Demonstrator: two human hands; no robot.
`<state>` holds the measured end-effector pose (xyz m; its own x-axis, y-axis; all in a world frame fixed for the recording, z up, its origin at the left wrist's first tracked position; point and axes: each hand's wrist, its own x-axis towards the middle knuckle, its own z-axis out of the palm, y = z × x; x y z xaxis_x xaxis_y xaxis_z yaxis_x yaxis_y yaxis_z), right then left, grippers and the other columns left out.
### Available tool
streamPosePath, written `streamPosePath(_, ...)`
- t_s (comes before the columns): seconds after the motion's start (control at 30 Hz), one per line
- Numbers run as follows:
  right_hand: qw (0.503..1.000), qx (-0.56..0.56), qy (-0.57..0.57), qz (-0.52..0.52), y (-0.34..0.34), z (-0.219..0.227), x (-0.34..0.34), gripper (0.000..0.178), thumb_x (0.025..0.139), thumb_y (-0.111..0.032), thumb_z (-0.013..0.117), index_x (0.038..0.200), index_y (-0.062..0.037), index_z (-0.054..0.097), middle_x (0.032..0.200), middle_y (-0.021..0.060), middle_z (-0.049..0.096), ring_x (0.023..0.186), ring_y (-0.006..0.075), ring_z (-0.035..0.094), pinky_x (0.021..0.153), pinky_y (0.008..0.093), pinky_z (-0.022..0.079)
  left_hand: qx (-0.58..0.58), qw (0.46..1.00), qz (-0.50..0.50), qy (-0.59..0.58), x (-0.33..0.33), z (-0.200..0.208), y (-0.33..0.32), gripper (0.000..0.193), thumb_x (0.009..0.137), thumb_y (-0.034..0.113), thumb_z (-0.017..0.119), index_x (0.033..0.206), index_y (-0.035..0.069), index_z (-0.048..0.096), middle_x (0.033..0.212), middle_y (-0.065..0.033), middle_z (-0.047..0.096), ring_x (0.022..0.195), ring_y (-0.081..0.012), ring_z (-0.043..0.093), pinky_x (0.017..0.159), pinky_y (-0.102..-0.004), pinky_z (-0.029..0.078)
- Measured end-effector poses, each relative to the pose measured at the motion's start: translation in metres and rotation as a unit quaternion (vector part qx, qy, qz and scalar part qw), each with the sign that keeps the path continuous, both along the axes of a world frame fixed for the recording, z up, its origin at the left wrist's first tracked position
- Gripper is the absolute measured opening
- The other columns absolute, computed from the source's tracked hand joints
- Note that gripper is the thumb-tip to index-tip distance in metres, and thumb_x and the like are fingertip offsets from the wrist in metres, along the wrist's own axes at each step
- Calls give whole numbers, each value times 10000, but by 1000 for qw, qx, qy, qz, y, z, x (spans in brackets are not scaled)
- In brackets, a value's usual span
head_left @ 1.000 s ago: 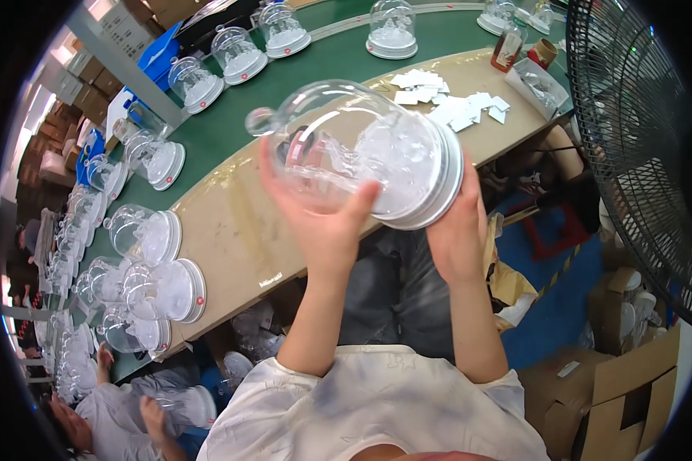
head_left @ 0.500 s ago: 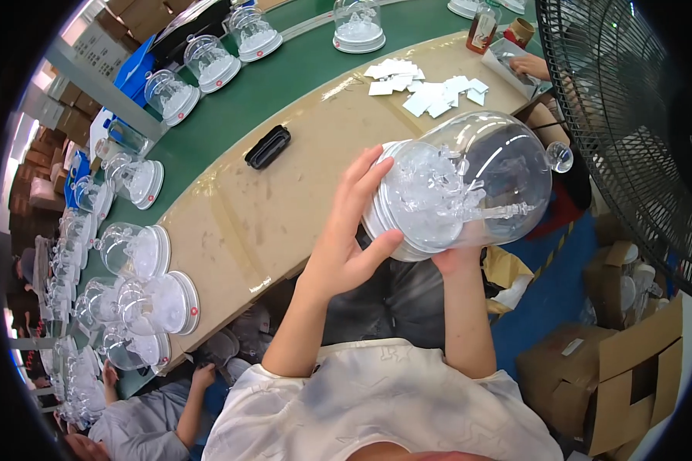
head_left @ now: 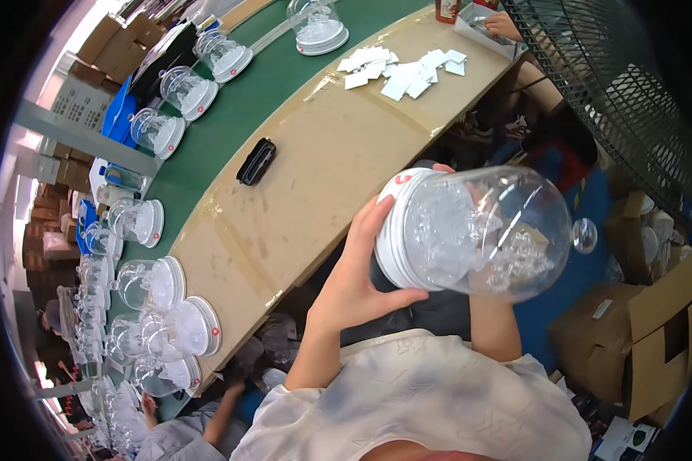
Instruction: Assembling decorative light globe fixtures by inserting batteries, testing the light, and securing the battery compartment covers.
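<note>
My left hand [head_left: 354, 269] grips the round white base [head_left: 392, 238] of a clear dome [head_left: 542, 196], fingers along its far edge and thumb on its near side. The dome lies on its side in the air, its round knob [head_left: 584, 236] pointing right. Inside it are clear, crystal-like figures [head_left: 519, 257], partly blurred. A red mark [head_left: 402, 180] shows on the base's rim. My right forearm [head_left: 494, 326] goes up behind the dome; that hand supports it from beneath and is mostly hidden, apart from fingertips [head_left: 443, 167] above the base.
A brown-covered table [head_left: 307, 207] carries a black holder-like object [head_left: 256, 161] and white cards [head_left: 415, 75]. More domes [head_left: 188, 326] stand on the green surface [head_left: 273, 84] and table edge. A black fan [head_left: 615, 100] is at right, above cardboard boxes [head_left: 600, 346]. Another person's hand [head_left: 504, 27] is at far right.
The dome has moved nearer to me and slightly right, and its base has turned so a red mark now shows. The right hand has gone further out of sight behind it. The view has shifted.
</note>
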<state>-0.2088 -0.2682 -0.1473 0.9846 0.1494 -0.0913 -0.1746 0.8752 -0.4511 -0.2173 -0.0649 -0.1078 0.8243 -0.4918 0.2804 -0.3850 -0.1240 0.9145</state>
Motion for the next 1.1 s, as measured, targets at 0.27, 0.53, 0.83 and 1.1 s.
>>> streamPosePath(0.27,1000,1,-6,30,-7,25,-16,595,904,-357,637,1332,9,444,1212,149,607,1044,197,636,894,309,545,45,998,-23,23,-5,2,-3,1207,539,178,929,1490,54,196,1480,-208,315,1370,-372,340,1114,-439,316)
streamPosePath(0.53,991,-122,-33,53,-13,14,-3,441,993,-317,516,1250,41,550,1109,133,663,991,175,660,862,298,545,51,995,-25,88,0,-18,5,1278,536,187,945,1473,79,82,1429,-227,361,1302,-312,438,1084,-405,351)
streamPosePath(0.83,987,-144,-49,56,-12,4,2,407,1014,-281,475,1240,44,566,1113,138,667,1018,172,651,893,295,524,23,996,-24,85,-6,-45,12,1362,595,155,922,1515,71,-80,1427,-222,374,1285,-308,454,1078,-414,360)
streamPosePath(1.1,975,-182,-110,69,-19,-1,5,408,1018,-267,456,1271,38,553,1141,142,658,1030,174,646,893,290,520,6,991,-32,131,-1,-54,12,1358,577,174,928,1511,65,-52,1435,-215,362,1300,-306,434,1088,-410,344)
